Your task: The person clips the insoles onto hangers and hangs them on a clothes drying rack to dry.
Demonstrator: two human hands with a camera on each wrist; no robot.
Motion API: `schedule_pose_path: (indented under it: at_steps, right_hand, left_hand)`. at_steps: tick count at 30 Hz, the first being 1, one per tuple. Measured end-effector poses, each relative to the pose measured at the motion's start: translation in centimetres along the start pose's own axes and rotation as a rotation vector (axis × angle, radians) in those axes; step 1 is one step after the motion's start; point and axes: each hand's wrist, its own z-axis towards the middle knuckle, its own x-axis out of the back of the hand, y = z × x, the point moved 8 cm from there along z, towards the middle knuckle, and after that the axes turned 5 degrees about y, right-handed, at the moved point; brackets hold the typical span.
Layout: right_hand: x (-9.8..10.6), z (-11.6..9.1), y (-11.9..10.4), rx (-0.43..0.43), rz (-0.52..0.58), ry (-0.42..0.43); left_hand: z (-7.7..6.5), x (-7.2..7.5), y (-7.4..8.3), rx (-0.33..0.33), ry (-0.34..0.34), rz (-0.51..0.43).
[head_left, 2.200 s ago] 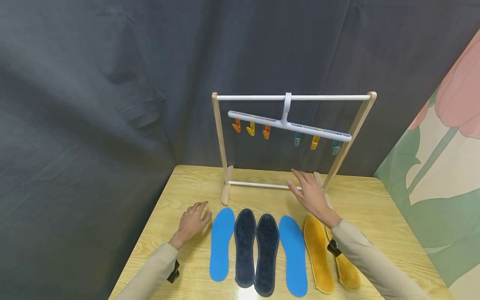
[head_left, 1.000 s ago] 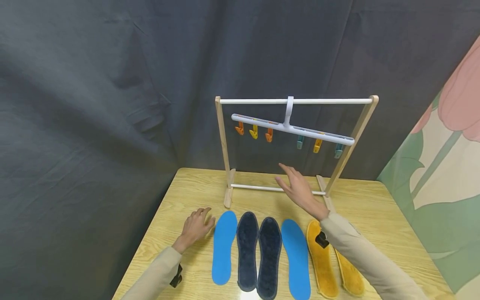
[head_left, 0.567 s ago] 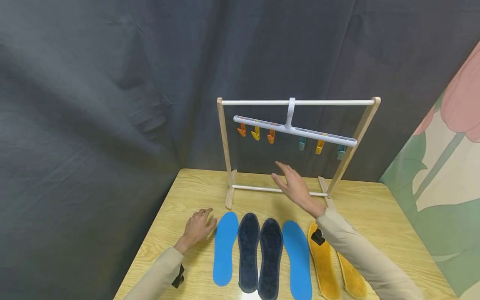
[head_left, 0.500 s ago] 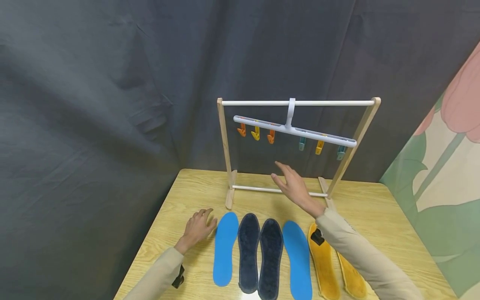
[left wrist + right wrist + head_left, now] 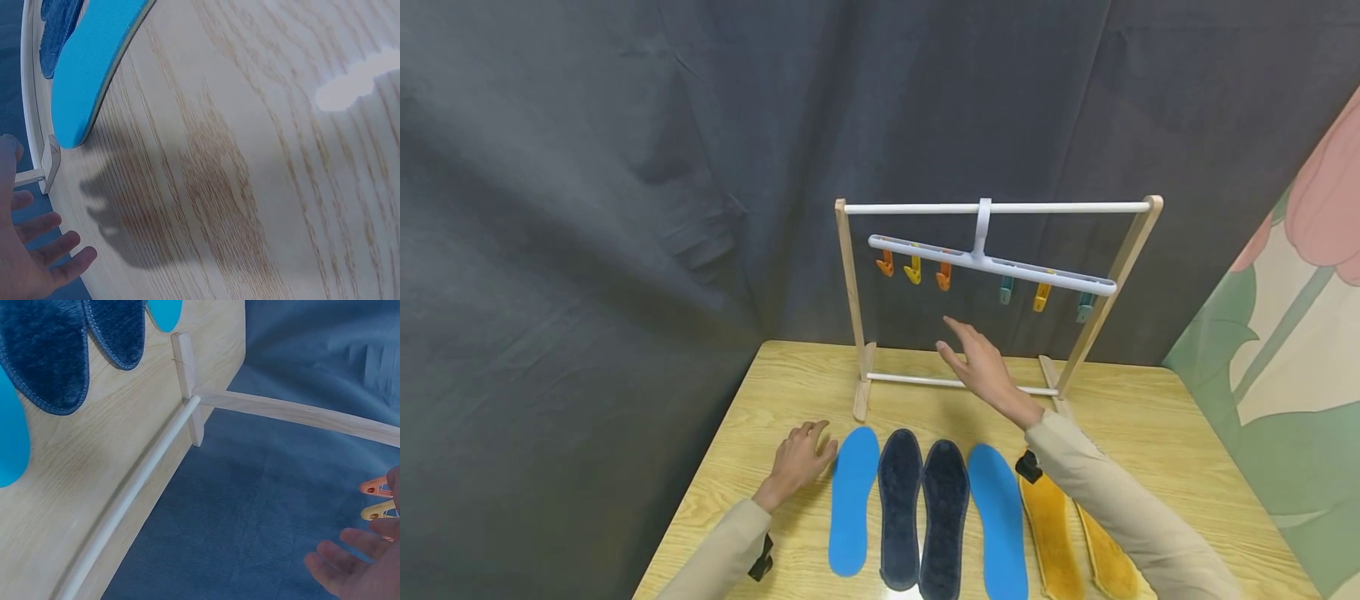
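Fingers spread, my left hand (image 5: 800,458) hovers over the table, just left of a blue insole (image 5: 852,508); its shadow falls on the wood in the left wrist view. My right hand (image 5: 983,367) is raised in front of the rack, below the hanger, fingers extended and holding nothing. Two dark fuzzy insoles (image 5: 900,508) lie beside the blue one, followed by a second blue insole (image 5: 997,517). Two yellow fuzzy insoles (image 5: 1052,533) lie at the right, partly covered by my right sleeve. Several orange, yellow and teal clips (image 5: 943,277) hang from a white hanger (image 5: 1030,272).
The hanger hooks over the top bar (image 5: 902,209) of a wooden rack and tilts down to the right. A lower white rod (image 5: 917,380) joins the rack's feet. Dark cloth (image 5: 625,250) hangs behind the wooden table (image 5: 1157,450); a floral panel (image 5: 1285,392) stands at right.
My right hand has moved left, from near the rack's right leg toward the middle. My left hand keeps its place beside the blue insole. The head view has shifted slightly.
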Motion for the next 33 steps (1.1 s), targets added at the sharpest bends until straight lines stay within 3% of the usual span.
schedule_pose_path:
  at_steps: [18,33]
  right_hand:
    - [0.7,2.0,-1.0,-0.028,0.089,-0.041]
    - [-0.1,4.6,-3.2,-0.052,0.113,-0.076]
  left_hand:
    - [-0.4,-1.7,1.2,-0.016,0.004,-0.034]
    - [-0.6,-1.7,0.8,-0.013,-0.001,-0.013]
